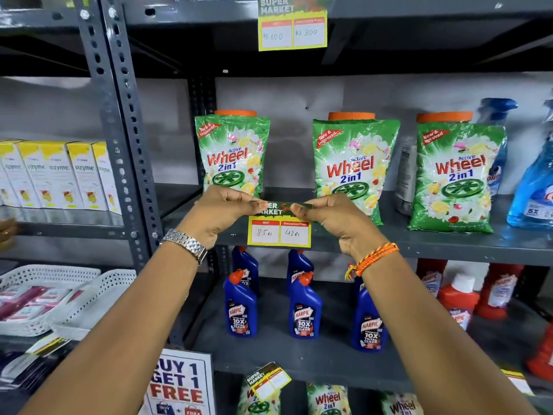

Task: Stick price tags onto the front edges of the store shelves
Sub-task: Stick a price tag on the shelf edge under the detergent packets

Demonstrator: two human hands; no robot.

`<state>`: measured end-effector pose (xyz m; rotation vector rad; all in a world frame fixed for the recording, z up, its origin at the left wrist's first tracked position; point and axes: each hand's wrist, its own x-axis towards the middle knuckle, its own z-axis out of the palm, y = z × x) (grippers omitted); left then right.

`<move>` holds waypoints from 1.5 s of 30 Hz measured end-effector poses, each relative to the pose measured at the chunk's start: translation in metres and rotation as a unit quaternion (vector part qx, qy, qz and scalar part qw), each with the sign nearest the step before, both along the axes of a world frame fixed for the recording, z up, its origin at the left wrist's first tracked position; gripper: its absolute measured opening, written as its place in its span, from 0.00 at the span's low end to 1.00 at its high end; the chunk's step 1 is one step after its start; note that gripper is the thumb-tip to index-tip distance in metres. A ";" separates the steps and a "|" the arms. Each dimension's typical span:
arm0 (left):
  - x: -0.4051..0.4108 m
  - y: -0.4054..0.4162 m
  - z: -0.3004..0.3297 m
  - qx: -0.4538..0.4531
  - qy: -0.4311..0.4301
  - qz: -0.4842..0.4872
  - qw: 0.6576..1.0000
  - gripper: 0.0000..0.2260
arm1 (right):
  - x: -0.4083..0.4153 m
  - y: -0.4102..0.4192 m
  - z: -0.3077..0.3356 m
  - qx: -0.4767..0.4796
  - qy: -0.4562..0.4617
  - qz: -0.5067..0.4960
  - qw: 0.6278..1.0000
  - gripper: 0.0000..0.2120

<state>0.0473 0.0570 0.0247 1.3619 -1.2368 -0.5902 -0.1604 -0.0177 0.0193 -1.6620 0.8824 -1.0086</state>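
Sign: a "BUY 1 GET 1 FREE" board point(179, 384) at the bottom edge, its lower part cut off.
Lower shelf: blue toilet-cleaner bottles point(304, 310) stand in rows; red bottles point(459, 304) sit toward the right end.
Left hand point(223, 212): closed in a pinch on the top left corner of the price tag point(279, 232); a metal watch point(186, 244) is on the wrist.
Right hand point(332, 218): pinched on the tag's top right corner; an orange thread band point(374, 259) circles the wrist.
Price tag: held flat against the front edge of the middle shelf point(449, 245), toward its left end; its dark header is partly hidden by the thumbs.
Middle shelf: three green detergent bags point(354, 169) stand upright; behind them only orange lids show.
Right end: blue spray bottles point(532, 187), cut off by the frame.
Top shelf edge: a second tag point(292, 28), handwriting faint.
Room: grey metal racking against a pale wall point(299, 94).
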 end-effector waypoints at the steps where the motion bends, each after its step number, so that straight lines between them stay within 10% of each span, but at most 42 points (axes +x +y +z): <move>1: 0.000 0.003 -0.001 0.004 0.007 -0.010 1.000 0.02 | -0.001 0.005 -0.001 0.000 0.005 0.009 1.000 0.14; 9: 0.009 0.011 -0.038 0.027 0.022 -0.002 0.999 0.13 | 0.018 0.011 -0.044 -0.063 0.103 -0.090 0.989 0.30; 21: 0.012 0.006 -0.088 0.015 -0.260 0.249 0.933 0.05 | 0.042 0.032 -0.084 -0.217 0.238 -0.282 0.904 0.04; 45: 0.024 -0.026 -0.088 0.035 -0.270 0.274 0.922 0.05 | 0.063 0.013 -0.087 -0.207 0.226 -0.359 0.882 0.09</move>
